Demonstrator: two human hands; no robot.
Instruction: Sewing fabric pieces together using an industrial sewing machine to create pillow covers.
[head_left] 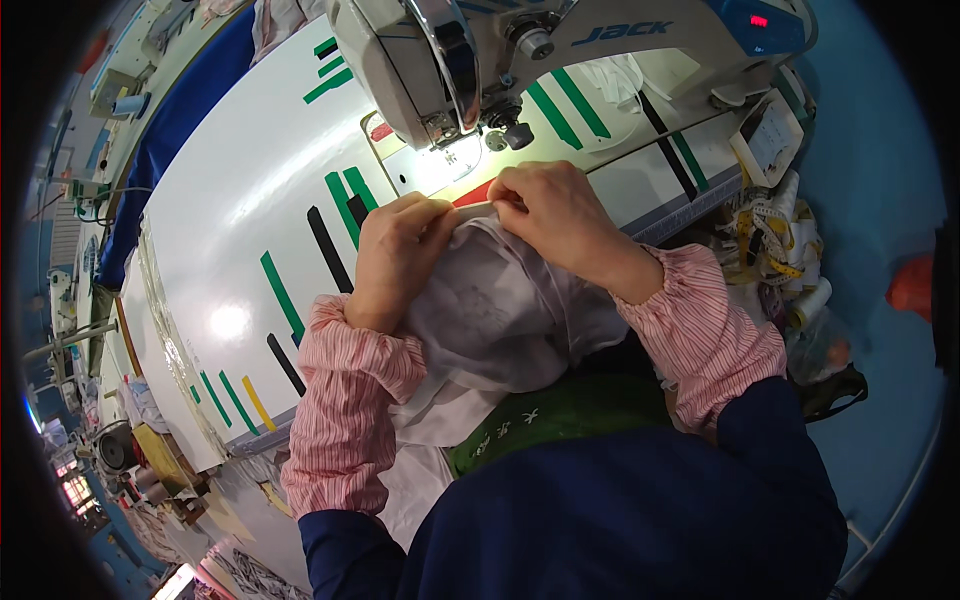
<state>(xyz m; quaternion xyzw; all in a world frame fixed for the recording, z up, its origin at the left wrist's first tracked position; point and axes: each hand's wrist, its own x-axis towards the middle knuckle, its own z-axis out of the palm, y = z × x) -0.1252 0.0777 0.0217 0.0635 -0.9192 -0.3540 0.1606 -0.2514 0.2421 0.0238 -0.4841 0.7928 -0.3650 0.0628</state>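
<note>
Both my hands are pinched on the upper edge of a pale grey-white piece of fabric (480, 290), just in front of a sewing machine (390, 75). My left hand (398, 245) grips the edge at its left end, thumb against fingers. A short way to the right, my right hand (550, 210) pinches the same edge. Between them the edge is stretched, and the rest of the cloth hangs down into my lap. Beyond my fingers, the lit needle area (455, 160) is apart from the cloth. Something red (474, 194) shows flat behind the held edge.
The white sewing table (230, 220) carries green, black and yellow tape strips. A small white-framed box (768, 138) sits at its right end, above a tangle of measuring tape (770, 235) and thread spools (812, 298). More work tables with machines line the far left.
</note>
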